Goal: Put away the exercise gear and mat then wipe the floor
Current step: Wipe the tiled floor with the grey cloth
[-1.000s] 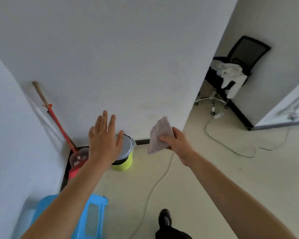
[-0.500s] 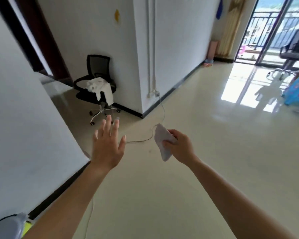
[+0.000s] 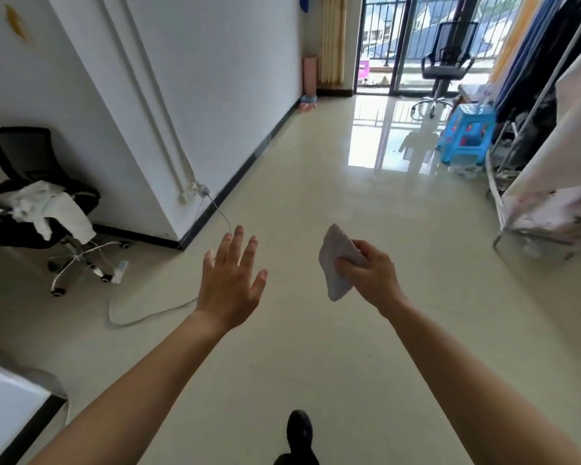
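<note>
Two hands hover over the floor [image 3: 316, 203]: left hand [image 3: 230, 286], fingers spread and released; right hand [image 3: 373, 276], fingers grasping the cloth [image 3: 336, 260]. Office chair [image 3: 31, 209] and cable [image 3: 141, 317] sit near left; blue stool [image 3: 467, 135] far right.

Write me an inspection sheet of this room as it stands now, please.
Surface: floor is pale and glossy; the cloth is not touching it.
Job's things: cloth held in the air; pink roll, possibly the mat, upright at the far wall.
Clutter: blue stool on the right; white garment draped over the black office chair on the left.
Hands: left hand open and holding nothing; right hand grips the cloth.
Cables: white cable loops on the floor near the office chair, below the wall socket.
Surroundings: second chair by the balcony door; clothes rack on the right.
</note>
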The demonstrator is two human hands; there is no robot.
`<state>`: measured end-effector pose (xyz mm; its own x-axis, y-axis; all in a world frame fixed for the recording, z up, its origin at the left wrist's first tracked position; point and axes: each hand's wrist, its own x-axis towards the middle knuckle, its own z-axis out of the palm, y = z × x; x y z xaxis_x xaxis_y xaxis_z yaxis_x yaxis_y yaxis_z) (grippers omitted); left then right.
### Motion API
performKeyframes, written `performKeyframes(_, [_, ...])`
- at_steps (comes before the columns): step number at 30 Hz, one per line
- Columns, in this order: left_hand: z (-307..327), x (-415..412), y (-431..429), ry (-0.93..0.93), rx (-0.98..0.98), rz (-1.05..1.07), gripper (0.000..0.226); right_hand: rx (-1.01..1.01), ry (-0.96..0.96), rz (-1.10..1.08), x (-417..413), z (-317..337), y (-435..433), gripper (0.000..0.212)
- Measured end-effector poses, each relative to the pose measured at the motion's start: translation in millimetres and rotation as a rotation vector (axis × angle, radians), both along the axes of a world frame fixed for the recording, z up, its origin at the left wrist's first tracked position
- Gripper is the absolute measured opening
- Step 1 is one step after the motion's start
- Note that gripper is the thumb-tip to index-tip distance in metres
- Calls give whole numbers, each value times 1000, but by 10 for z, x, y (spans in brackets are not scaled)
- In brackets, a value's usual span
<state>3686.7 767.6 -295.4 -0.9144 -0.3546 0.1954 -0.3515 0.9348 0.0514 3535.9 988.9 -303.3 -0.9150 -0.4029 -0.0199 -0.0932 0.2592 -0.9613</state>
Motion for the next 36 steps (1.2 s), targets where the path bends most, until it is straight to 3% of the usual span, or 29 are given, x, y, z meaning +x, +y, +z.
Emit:
performKeyframes(7, [-283, -2366, -61, 7, 38, -108, 68, 68, -39, -67, -2045, -233, 181, 30])
performKeyframes(19, [106, -6414, 662, 42, 37, -311, 68, -29, -1, -339, -5473, 108, 1078, 27])
performKeyframes(28, [-49, -8889, 770, -13, 46, -149, 69, -100, -81, -233, -8301, 38, 1047, 25])
performKeyframes(36, [-188, -10296, 133, -30, 84, 60, 73, -34, -141, -26, -10333, 8, 96, 27])
